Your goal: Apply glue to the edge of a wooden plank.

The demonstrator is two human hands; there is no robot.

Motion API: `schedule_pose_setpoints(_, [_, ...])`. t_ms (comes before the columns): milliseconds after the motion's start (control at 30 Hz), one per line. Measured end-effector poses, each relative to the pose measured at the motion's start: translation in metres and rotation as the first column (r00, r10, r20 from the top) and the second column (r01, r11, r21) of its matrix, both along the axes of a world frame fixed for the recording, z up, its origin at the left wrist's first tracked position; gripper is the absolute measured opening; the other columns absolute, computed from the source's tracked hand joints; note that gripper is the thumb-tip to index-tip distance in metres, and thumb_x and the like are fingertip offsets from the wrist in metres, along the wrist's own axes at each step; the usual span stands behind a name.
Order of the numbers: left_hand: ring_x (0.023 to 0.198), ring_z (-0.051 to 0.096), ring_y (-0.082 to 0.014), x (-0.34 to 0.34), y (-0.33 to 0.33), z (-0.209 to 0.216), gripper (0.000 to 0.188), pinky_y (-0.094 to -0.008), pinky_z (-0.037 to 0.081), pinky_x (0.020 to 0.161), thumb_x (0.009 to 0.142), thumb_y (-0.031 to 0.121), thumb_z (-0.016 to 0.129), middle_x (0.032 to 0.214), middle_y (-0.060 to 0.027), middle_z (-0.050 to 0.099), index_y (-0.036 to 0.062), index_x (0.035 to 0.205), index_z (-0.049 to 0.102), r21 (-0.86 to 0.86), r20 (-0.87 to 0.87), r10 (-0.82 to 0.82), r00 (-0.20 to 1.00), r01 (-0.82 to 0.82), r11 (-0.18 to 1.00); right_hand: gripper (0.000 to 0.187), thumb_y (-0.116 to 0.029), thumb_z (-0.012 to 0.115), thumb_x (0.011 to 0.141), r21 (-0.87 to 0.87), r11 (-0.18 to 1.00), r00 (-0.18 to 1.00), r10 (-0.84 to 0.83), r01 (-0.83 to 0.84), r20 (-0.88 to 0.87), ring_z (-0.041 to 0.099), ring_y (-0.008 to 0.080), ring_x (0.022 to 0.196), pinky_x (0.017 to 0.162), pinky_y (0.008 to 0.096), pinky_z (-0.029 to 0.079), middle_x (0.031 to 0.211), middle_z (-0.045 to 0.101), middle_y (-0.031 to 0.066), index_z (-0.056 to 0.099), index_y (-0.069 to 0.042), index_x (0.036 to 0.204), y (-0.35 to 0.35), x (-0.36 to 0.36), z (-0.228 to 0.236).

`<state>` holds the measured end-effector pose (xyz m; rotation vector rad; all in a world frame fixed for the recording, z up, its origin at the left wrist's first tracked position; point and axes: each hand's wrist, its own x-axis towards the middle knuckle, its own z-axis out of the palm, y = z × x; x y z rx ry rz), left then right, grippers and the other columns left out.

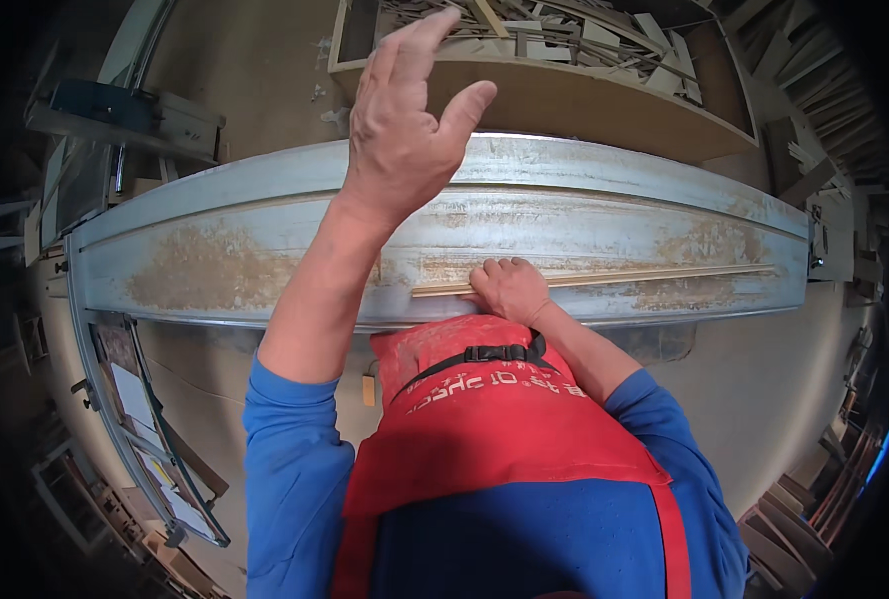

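Observation:
My left hand is raised over the far edge of the worn metal table. Its fingers stretch upward and the thumb stands apart, with nothing in them. Close to my body, my right hand is closed around thin pale wooden strips near their left end. The strips lie along the near half of the table and reach toward its right end. How many strips there are cannot be told. My red apron touches the table's near edge.
Beyond the table stands a large wooden bin full of offcuts. A metal frame juts from the table's left end toward me. Dark machinery stands at the far left. Boards are stacked at the lower right.

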<state>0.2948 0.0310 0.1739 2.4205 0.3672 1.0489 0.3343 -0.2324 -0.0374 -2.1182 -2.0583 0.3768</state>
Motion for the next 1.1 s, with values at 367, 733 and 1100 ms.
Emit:
schedule_pose_setpoints(367, [0.115, 0.067, -0.0357, -0.192, -0.112, -0.212, 0.04, -0.0442, 0.051, 0.103, 0.088, 0.038, 0.085, 0.114, -0.0181, 0.075, 0.0007, 0.101, 0.078, -0.574, -0.483, 0.016, 0.875, -0.331, 0.749, 0.038, -0.046, 0.066, 0.098, -0.012, 0.999, 0.999, 0.049, -0.049, 0.022, 0.07, 0.0339, 0.088, 0.08, 0.0466, 0.055, 0.093, 0.067, 0.0129, 0.061, -0.009, 0.1, 0.018, -0.015, 0.018])
schedule_pose_setpoints(733, [0.101, 0.072, -0.0367, -0.195, -0.154, -0.227, 0.035, -0.0441, 0.056, 0.091, 0.084, 0.037, 0.086, 0.101, -0.0184, 0.076, 0.0061, 0.096, 0.075, -0.771, -0.367, 0.165, 0.915, -0.399, 0.497, 0.056, -0.03, 0.083, 0.085, 0.067, 0.998, 1.0, 0.006, -0.006, -0.006, 0.064, 0.0441, 0.101, 0.09, 0.0528, 0.048, 0.107, 0.068, 0.0207, 0.059, -0.001, 0.126, -0.045, 0.013, 0.04])
schedule_pose_setpoints(1100, [0.124, 0.066, -0.0305, -0.171, -0.175, -0.247, 0.073, -0.0399, 0.052, 0.106, 0.083, 0.045, 0.088, 0.134, -0.0193, 0.067, 0.0014, 0.136, 0.062, -0.791, -0.328, 0.46, 0.825, -0.506, 0.343, 0.027, -0.026, 0.074, 0.091, -0.169, 0.983, 0.995, -0.086, 0.078, -0.043, 0.065, 0.0492, 0.087, 0.075, 0.0578, 0.052, 0.096, 0.068, 0.0238, 0.061, -0.004, 0.101, -0.186, 0.209, 0.007])
